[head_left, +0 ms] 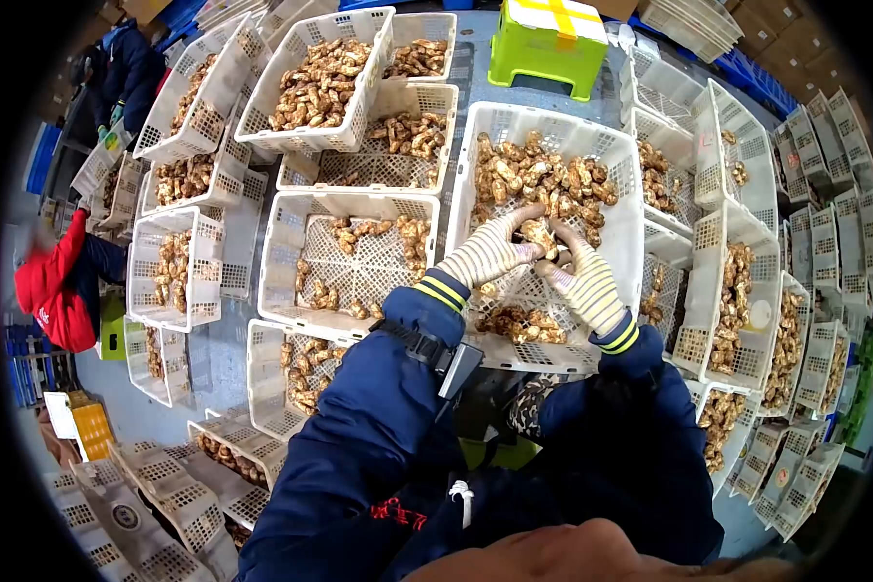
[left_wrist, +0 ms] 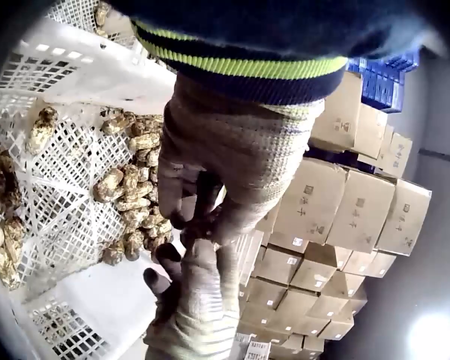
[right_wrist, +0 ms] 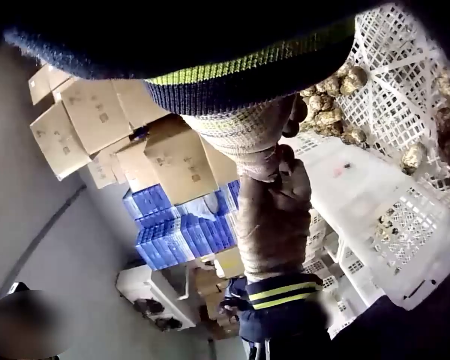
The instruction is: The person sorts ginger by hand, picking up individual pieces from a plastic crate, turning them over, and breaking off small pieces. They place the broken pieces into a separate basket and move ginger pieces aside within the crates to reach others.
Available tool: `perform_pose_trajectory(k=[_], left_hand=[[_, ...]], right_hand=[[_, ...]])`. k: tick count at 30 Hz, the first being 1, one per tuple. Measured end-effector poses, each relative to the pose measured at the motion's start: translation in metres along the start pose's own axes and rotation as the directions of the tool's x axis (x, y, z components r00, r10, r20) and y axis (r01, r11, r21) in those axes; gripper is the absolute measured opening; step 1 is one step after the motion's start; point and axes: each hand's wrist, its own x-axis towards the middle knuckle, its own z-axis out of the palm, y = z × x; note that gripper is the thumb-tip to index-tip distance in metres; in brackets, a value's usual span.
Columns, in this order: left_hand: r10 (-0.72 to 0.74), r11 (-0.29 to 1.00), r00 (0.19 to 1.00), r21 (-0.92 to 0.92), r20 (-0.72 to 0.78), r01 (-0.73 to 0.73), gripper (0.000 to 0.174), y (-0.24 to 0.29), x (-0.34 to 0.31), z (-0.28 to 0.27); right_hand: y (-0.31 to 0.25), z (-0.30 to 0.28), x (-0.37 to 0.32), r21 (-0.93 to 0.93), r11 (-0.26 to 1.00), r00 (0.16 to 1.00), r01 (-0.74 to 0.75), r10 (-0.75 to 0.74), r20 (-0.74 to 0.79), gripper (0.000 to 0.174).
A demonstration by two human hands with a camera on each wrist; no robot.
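Observation:
A stubby brown-and-cream mushroom is held between both hands, above a white perforated crate. My left hand, in a striped knit glove, pinches it from the left with thumb and fingers. From the right, my gloved right hand grips it with curled fingertips. Both wrist views show the fingertips meeting, and there the mushroom is mostly hidden behind the gloves. In the crate below, many mushrooms pile up at the far end, and a smaller group lies at the near end.
To the left, another crate holds scattered mushrooms, with fuller crates behind it. More crates crowd the right side. A green stool stands beyond the middle crate. A person in a red jacket is far left. Cartons are stacked by the wall.

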Motion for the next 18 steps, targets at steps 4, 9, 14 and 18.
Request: perform_pose_trajectory(k=[4, 9, 14, 18], left_hand=[[-0.143, 0.981, 0.988, -0.120, 0.065, 0.150, 0.075, 0.009, -0.001, -0.004], [-0.277, 0.872, 0.923, -0.474, -0.265, 0.126, 0.074, -0.018, 0.004, -0.017], [-0.357, 0.824, 0.824, -0.565, -0.441, 0.054, 0.067, -0.019, 0.000, -0.021], [-0.377, 0.834, 0.834, -0.540, -0.403, 0.115, 0.065, -0.017, 0.003, -0.019]], right_hand=[[0.013, -0.006, 0.003, 0.037, 0.980, 0.975, -0.195, 0.190, 0.113, 0.066], [0.077, -0.077, -0.006, 0.649, 0.751, 0.909, -0.120, 0.347, -0.233, 0.053], [0.183, -0.172, -0.038, 0.696, 0.478, 0.530, 0.536, 0.451, -0.718, 0.055], [0.103, -0.130, -0.017, 0.630, 0.770, 0.670, 0.101, 0.416, -0.615, 0.066]])
